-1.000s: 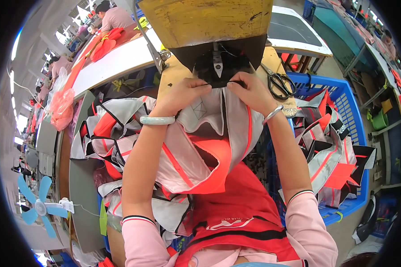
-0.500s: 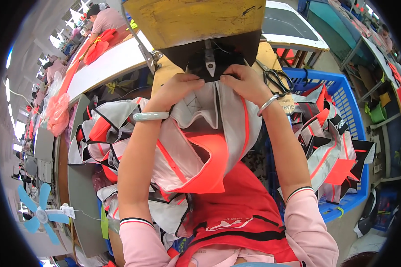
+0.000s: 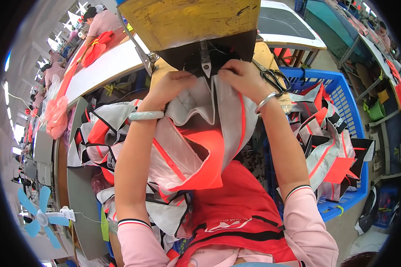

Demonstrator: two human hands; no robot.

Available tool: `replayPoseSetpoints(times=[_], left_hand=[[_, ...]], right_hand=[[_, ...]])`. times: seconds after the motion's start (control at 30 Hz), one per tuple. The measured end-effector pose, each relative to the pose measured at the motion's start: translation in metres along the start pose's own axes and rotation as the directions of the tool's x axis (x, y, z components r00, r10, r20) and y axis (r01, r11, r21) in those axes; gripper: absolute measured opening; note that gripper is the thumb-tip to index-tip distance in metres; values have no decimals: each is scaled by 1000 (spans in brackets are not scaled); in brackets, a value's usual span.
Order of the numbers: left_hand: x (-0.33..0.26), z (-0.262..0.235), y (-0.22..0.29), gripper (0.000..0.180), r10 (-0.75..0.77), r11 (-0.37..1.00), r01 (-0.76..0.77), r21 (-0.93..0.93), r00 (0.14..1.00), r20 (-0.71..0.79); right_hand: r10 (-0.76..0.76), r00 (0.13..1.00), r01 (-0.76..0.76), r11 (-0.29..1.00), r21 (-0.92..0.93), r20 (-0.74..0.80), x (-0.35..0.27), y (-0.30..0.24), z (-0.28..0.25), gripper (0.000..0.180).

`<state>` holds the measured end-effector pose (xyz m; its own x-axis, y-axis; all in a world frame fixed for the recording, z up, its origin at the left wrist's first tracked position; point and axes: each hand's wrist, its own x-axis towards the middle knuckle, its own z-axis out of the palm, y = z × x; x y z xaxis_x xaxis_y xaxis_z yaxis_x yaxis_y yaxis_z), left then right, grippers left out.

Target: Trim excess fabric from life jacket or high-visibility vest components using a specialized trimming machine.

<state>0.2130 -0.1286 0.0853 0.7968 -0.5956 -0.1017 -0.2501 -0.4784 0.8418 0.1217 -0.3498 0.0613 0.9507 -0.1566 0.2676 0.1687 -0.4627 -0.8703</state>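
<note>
A grey-white fabric bag (image 3: 227, 118) with coral-orange strips and black binding hangs over my lap, its upper edge under a yellow-painted machine head (image 3: 191, 22). My left hand (image 3: 176, 85) pinches that edge left of the machine's pointed metal part (image 3: 205, 66). Just right of the same part, my right hand (image 3: 243, 76) grips the edge between thumb and fingers. A bright coral panel (image 3: 214, 155) of the bag folds toward my red apron (image 3: 236, 200). The fingertips of both hands are partly hidden against the dark underside of the machine.
Black-handled scissors (image 3: 274, 80) lie on the wooden tabletop beside my right hand. At right stands a blue plastic basket (image 3: 343, 80) of similar bags. More bags (image 3: 104, 124) are heaped at left, near a pale-blue fan (image 3: 42, 218). Another person (image 3: 103, 23) works farther back.
The whole view has shifted slightly. Both hands keep hold of the bag's edge, their fingertips a little farther apart, and the right one sits slightly higher beside the metal part.
</note>
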Motion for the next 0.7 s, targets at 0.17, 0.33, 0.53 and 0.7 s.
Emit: replayPoseSetpoints(times=[0.17, 0.33, 0.53, 0.7], left_hand=[[-17, -9, -18, 25, -43, 979, 58, -197, 996, 80], [-47, 9, 1, 28, -19, 1000, 17, 10, 983, 185], [-49, 77, 11, 31, 283, 917, -368, 157, 874, 396], [-63, 110, 32, 33, 283, 946, -325, 0, 825, 489]], right_hand=[[-36, 981, 27, 998, 52, 192, -34, -4, -31, 22], [-112, 770, 399, 853, -337, 629, -116, -53, -26, 32], [-300, 736, 644, 586, -491, 607, -139, -73, 43, 44], [-314, 781, 609, 576, -546, 540, -145, -22, 66, 30]])
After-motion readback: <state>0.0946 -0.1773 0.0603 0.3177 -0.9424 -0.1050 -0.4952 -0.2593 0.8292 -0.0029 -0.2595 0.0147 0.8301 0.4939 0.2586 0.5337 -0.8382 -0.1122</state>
